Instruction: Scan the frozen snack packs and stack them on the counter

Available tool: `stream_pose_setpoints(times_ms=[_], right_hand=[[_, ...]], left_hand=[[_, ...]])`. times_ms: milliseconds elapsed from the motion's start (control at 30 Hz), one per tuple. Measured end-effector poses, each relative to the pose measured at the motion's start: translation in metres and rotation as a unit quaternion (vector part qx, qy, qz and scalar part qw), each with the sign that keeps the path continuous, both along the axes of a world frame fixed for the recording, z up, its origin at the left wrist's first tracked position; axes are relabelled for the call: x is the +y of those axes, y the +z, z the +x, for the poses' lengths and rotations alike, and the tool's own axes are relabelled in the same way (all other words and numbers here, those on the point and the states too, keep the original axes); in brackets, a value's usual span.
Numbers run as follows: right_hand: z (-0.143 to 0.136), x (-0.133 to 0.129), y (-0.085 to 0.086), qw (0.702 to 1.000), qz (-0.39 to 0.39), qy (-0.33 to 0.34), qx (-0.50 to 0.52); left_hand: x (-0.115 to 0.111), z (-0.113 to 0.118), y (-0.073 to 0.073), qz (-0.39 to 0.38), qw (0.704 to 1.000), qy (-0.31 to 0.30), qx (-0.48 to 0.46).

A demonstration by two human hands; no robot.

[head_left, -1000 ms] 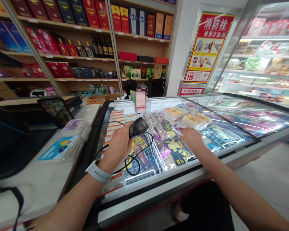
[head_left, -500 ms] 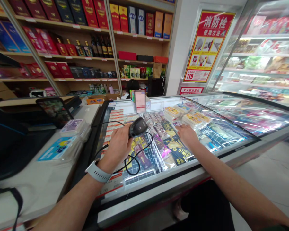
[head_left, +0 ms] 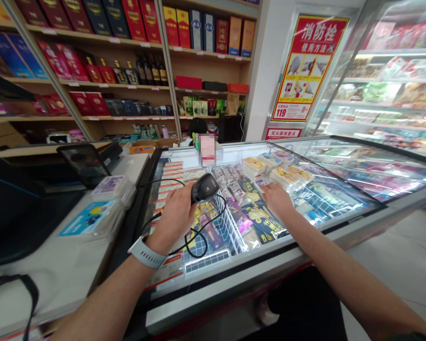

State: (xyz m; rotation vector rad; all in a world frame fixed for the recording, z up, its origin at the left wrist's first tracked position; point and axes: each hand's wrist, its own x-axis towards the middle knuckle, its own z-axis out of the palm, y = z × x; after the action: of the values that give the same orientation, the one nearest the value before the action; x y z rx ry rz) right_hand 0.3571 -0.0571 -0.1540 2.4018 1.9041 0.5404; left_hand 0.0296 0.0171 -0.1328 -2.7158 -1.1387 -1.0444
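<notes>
My left hand (head_left: 177,211) is wrapped round the grip of a black barcode scanner (head_left: 206,187), whose head points right. The scanner's black cable (head_left: 198,256) loops below over the glass-topped chest freezer (head_left: 249,258). My right hand (head_left: 279,202) is over the freezer, its fingers bent together at a small purple-and-white packet (head_left: 261,181). Whether the fingertips grip the packet or only rest by it is hard to make out. Beyond that hand sit stacked clear boxes with yellow labels (head_left: 287,176). Under the glass lie dark bags (head_left: 261,219) and a white wire basket (head_left: 230,232).
A white counter (head_left: 80,272) at left carries clear boxes with blue (head_left: 88,219) and purple labels (head_left: 110,185) and a dark upright screen (head_left: 82,163). A person's head (head_left: 198,125) shows behind the freezer. Shelves (head_left: 128,85) of boxes and bottles stand behind; a lit display fridge (head_left: 394,90) stands right.
Both hands keep almost the same pose, the scanner still in my left hand. The whole view has shifted very slightly. The upright screen at left looks darker.
</notes>
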Motion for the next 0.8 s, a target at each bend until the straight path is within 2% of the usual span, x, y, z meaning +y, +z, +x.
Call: stream_pose_setpoints(times_ms=[367, 667, 800], right_hand=[[0.006, -0.002, -0.01, 0.999, 0.051, 0.014, 0.01], [-0.003, -0.007, -0.003, 0.996, 0.075, 0.035, 0.02], [-0.005, -0.008, -0.003, 0.991, 0.108, 0.062, 0.038]], left_hand=[[0.002, 0.0, -0.001, 0.004, 1.0, -0.001, 0.003], [0.003, -0.001, -0.003, 0.01, 1.0, 0.003, 0.005], [0.003, 0.0, -0.003, 0.008, 1.0, 0.007, 0.007]])
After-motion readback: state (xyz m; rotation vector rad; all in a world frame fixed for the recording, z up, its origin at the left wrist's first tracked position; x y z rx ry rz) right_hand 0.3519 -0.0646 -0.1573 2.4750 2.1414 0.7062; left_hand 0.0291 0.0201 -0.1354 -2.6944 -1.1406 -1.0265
